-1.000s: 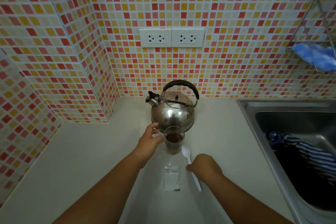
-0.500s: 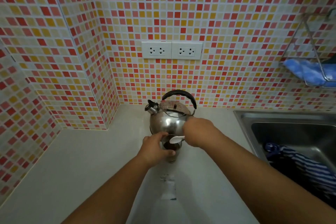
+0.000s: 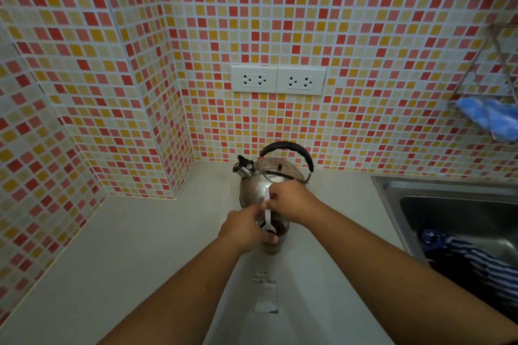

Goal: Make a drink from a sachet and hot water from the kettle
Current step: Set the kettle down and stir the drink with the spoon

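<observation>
Smooth pale worktop (image 3: 134,255), rounded shiny steel kettle (image 3: 256,186) at the back, left hand (image 3: 244,230) fingers wrapped round the clear glass (image 3: 276,235) of brown drink just in front, right hand (image 3: 291,200) fingers pinching a slim white plastic spoon (image 3: 266,214) dipped in it, flat torn sachet (image 3: 266,295) nearer the person.

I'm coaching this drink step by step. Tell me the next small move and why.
Probably stir. The right hand holds the white spoon with its bowl down in the brown drink, and the left hand steadies the glass, so circling the spoon should mix it.
</observation>
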